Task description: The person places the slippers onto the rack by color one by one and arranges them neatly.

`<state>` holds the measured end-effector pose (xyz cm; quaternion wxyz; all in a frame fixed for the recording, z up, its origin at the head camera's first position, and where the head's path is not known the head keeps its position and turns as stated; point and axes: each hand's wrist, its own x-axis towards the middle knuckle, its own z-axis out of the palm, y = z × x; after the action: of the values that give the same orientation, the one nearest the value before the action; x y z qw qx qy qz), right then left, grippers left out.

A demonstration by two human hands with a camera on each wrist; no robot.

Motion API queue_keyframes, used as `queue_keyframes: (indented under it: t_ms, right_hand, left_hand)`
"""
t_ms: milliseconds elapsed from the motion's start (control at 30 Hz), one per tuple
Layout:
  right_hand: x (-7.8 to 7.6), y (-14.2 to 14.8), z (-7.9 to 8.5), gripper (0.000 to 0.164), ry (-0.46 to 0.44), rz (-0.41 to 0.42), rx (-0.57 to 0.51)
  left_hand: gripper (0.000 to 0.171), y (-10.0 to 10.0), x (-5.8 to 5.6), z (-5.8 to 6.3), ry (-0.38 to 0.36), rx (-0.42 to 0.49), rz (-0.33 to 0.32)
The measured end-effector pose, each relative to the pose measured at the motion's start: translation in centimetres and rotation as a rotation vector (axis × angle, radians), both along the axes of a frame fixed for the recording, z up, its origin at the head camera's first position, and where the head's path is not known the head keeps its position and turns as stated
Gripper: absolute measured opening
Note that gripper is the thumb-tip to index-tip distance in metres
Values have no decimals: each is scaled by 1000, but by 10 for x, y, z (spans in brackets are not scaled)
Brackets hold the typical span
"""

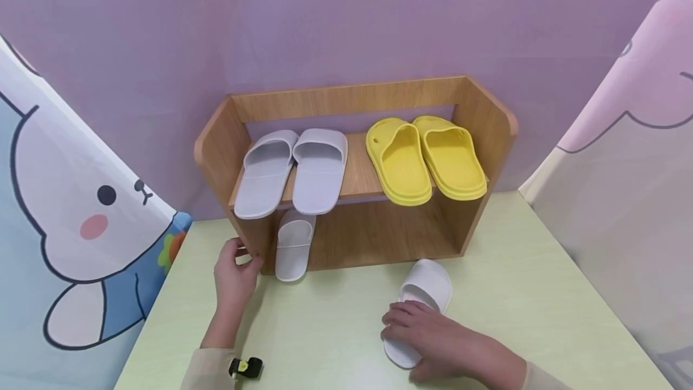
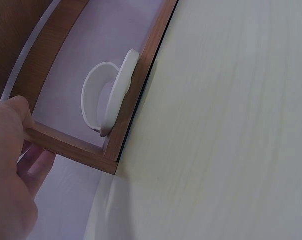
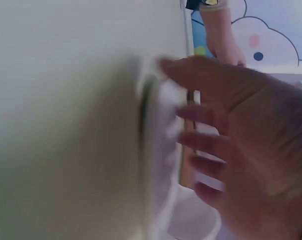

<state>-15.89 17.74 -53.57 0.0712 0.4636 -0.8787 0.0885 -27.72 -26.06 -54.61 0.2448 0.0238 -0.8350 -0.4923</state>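
Note:
A wooden shoe rack (image 1: 352,101) stands at the back of the table. My left hand (image 1: 235,272) grips the front edge of its left side panel (image 2: 71,148), thumb inside and fingers outside in the left wrist view. Just right of that panel, a white slipper (image 1: 295,251) sits on the lower shelf, toe inward. My right hand (image 1: 433,333) is over another white slipper (image 1: 433,278), which lies on the table before the rack's right half. Blurred in the right wrist view, the thumb and loosely bent fingers (image 3: 210,142) spread beside this slipper (image 3: 163,150).
On the upper shelf are a pair of pale grey slippers (image 1: 319,182) at left and a pair of yellow clogs (image 1: 403,170) at right. A black and yellow object (image 1: 246,368) shows by the left sleeve. Printed cloths (image 1: 92,197) flank the pale green table (image 1: 325,330).

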Motion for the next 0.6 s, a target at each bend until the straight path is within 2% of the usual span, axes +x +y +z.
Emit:
queue_keyframes:
  t_ms: [67, 167, 300, 433, 600]
  right_hand:
    - [2, -3, -2, 64, 6, -101, -85]
    - [7, -9, -4, 64, 7, -312, -167]
    - [16, -16, -7, 76, -47, -529, -129]
    - [23, -23, -15, 85, -123, -659, -47]
    - [28, -34, -23, 96, -136, -723, 6]
  left_hand:
    - [36, -1, 0, 0, -2, -2, 2]
    - [37, -1, 0, 1, 5, -8, 3]
    - [37, -2, 0, 1, 9, -5, 9]
    - [36, -2, -1, 0, 1, -8, 12]
    - [36, 0, -2, 1, -20, -13, 13]
